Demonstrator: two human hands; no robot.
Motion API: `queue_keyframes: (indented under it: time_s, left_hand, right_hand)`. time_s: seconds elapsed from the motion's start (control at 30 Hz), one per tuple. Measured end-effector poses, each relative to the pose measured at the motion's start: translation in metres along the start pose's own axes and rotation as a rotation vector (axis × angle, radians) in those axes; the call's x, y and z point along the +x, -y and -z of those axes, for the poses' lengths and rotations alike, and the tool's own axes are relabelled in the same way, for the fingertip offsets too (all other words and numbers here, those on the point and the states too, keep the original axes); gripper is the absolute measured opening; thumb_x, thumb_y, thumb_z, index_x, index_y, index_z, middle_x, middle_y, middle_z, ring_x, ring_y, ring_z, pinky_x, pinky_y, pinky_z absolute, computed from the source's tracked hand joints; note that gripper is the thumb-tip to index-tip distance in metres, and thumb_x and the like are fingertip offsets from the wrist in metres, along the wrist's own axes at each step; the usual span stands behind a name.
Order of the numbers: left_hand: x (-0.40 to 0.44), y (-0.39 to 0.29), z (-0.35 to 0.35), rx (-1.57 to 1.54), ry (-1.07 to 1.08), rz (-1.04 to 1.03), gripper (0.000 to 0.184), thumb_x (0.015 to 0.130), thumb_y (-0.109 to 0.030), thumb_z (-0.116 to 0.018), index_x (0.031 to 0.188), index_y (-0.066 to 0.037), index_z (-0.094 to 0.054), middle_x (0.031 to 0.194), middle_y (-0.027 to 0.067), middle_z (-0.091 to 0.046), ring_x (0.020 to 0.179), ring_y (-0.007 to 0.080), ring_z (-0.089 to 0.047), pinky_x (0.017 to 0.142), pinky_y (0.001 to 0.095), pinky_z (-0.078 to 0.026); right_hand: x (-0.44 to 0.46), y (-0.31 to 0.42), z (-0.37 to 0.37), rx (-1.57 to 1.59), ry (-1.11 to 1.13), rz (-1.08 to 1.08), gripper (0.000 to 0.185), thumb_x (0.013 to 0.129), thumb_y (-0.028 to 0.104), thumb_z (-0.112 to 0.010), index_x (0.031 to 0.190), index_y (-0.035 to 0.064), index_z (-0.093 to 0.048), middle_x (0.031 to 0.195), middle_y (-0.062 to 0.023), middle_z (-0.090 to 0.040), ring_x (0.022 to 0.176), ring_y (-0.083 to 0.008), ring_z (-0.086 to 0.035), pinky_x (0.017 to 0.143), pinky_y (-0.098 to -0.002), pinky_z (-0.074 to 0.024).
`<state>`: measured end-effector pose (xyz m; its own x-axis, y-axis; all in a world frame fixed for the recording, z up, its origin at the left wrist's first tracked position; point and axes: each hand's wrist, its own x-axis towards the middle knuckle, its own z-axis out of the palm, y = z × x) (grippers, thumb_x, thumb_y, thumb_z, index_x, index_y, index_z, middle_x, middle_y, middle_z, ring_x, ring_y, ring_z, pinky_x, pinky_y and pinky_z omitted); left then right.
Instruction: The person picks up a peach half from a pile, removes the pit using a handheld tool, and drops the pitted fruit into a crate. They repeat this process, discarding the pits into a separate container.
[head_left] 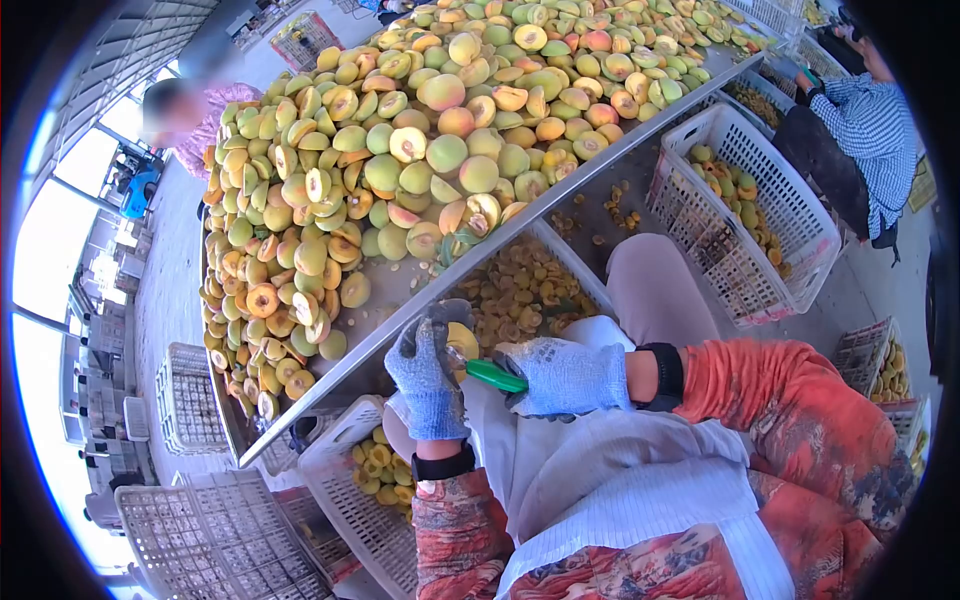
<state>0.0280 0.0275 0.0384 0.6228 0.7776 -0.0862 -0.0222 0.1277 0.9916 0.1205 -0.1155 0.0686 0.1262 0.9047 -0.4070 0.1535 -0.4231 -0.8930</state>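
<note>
My left hand (427,375), in a blue-grey glove with dark fingertips, is closed around a yellow peach half (462,341) just below the table's metal edge. My right hand (565,377), gloved the same way, grips a green-handled tool (495,376). The tool's tip meets the fruit; its exact contact is hard to make out. Beyond both hands, a big heap of halved and whole peaches (447,153) covers the metal table (395,290). Beneath the edge, a crate of small brownish-yellow pieces (590,262) stands close to my hands.
White crates with fruit stand at the right (800,255) and lower left (340,480). More crates (215,535) are at the far lower left. A person in a checked shirt (868,140) sits upper right; another in pink (205,125) is upper left.
</note>
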Motion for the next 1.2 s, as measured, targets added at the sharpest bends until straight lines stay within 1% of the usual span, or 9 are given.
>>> queue_keyframes:
  time_s: [0.1,0.27,0.37,0.47,0.63,0.9,1.0,1.13,1.2]
  left_hand:
    - [0.002,-0.003,0.000,-0.024,-0.018,0.043,0.029,0.083,-0.020,-0.058,0.101,0.003,-0.057,0.084,0.0063,-0.060,0.067,0.0094,-0.054,0.050,0.0199,-0.042]
    - [0.002,-0.010,-0.007,0.180,0.006,-0.033,0.024,0.082,-0.019,-0.059,0.093,0.003,-0.061,0.085,0.0074,-0.060,0.070,0.0122,-0.055,0.056,0.0226,-0.044]
    - [0.003,-0.013,-0.013,0.367,0.017,-0.407,0.024,0.084,-0.019,-0.055,0.088,0.003,-0.063,0.085,0.0094,-0.061,0.072,0.0136,-0.056,0.060,0.0246,-0.046]
    - [0.013,-0.018,-0.019,-0.311,0.122,0.123,0.037,0.088,-0.030,-0.047,0.096,0.004,-0.059,0.088,0.0129,-0.062,0.076,0.0223,-0.060,0.061,0.0324,-0.052]
    - [0.024,-0.012,-0.033,-0.423,0.111,0.211,0.035,0.088,-0.029,-0.048,0.099,0.003,-0.055,0.087,0.0144,-0.061,0.076,0.0247,-0.061,0.060,0.0334,-0.053]
    - [0.026,0.006,-0.038,0.234,-0.061,-0.181,0.028,0.086,-0.021,-0.049,0.090,0.003,-0.063,0.081,0.0101,-0.064,0.069,0.0164,-0.059,0.059,0.0262,-0.049]
    - [0.030,-0.002,-0.041,-0.256,-0.024,0.215,0.036,0.087,-0.029,-0.047,0.094,0.004,-0.060,0.082,0.0157,-0.062,0.067,0.0233,-0.060,0.059,0.0313,-0.051]
    - [0.048,-0.004,-0.028,-0.295,-0.039,0.240,0.038,0.088,-0.031,-0.045,0.103,0.003,-0.053,0.085,0.0154,-0.061,0.071,0.0277,-0.060,0.056,0.0364,-0.053]
    - [0.062,-0.009,-0.024,-0.466,-0.030,0.182,0.038,0.088,-0.028,-0.043,0.110,0.001,-0.052,0.105,0.0163,-0.055,0.091,0.0266,-0.056,0.071,0.0379,-0.051]
  right_hand:
    - [0.008,-0.010,0.002,0.052,0.066,0.025,0.031,0.075,0.020,-0.065,0.093,0.0018,-0.049,0.065,-0.0031,-0.052,0.045,-0.0098,-0.049,0.037,-0.0249,-0.0404]
    - [0.009,-0.025,-0.004,0.893,0.359,-0.053,0.032,0.073,0.020,-0.069,0.098,0.0063,-0.055,0.064,0.0004,-0.052,0.045,-0.0067,-0.046,0.038,-0.0194,-0.0369]
    - [0.015,-0.040,-0.013,1.061,0.405,0.102,0.037,0.073,0.022,-0.070,0.102,0.0049,-0.056,0.066,0.0016,-0.052,0.046,-0.0053,-0.045,0.039,-0.0180,-0.0361]
    - [0.012,-0.039,-0.011,1.123,0.399,0.174,0.037,0.073,0.021,-0.070,0.103,0.0031,-0.056,0.069,0.0017,-0.053,0.046,-0.0046,-0.045,0.039,-0.0177,-0.0352]
    - [0.012,-0.043,0.009,1.053,0.421,0.156,0.038,0.074,0.022,-0.068,0.105,0.0036,-0.055,0.076,0.0032,-0.050,0.053,-0.0023,-0.044,0.040,-0.0167,-0.0333]
    - [0.009,-0.016,0.030,0.329,-0.122,0.025,0.028,0.070,0.023,-0.064,0.091,0.0067,-0.056,0.070,-0.0089,-0.057,0.060,-0.0178,-0.057,0.046,-0.0307,-0.0432]
    - [0.022,-0.036,0.016,-0.235,-0.361,0.377,0.033,0.071,0.025,-0.062,0.098,0.0075,-0.054,0.078,-0.0146,-0.060,0.070,-0.0278,-0.062,0.057,-0.0394,-0.0467]
    - [0.014,-0.046,0.032,-0.579,-0.349,0.301,0.036,0.072,0.027,-0.063,0.097,0.0047,-0.052,0.074,-0.0207,-0.058,0.067,-0.0329,-0.061,0.057,-0.0413,-0.0463]
    - [0.019,-0.060,0.040,-0.801,-0.411,0.254,0.039,0.073,0.033,-0.064,0.096,0.0049,-0.051,0.072,-0.0195,-0.057,0.065,-0.0324,-0.059,0.056,-0.0391,-0.0451]
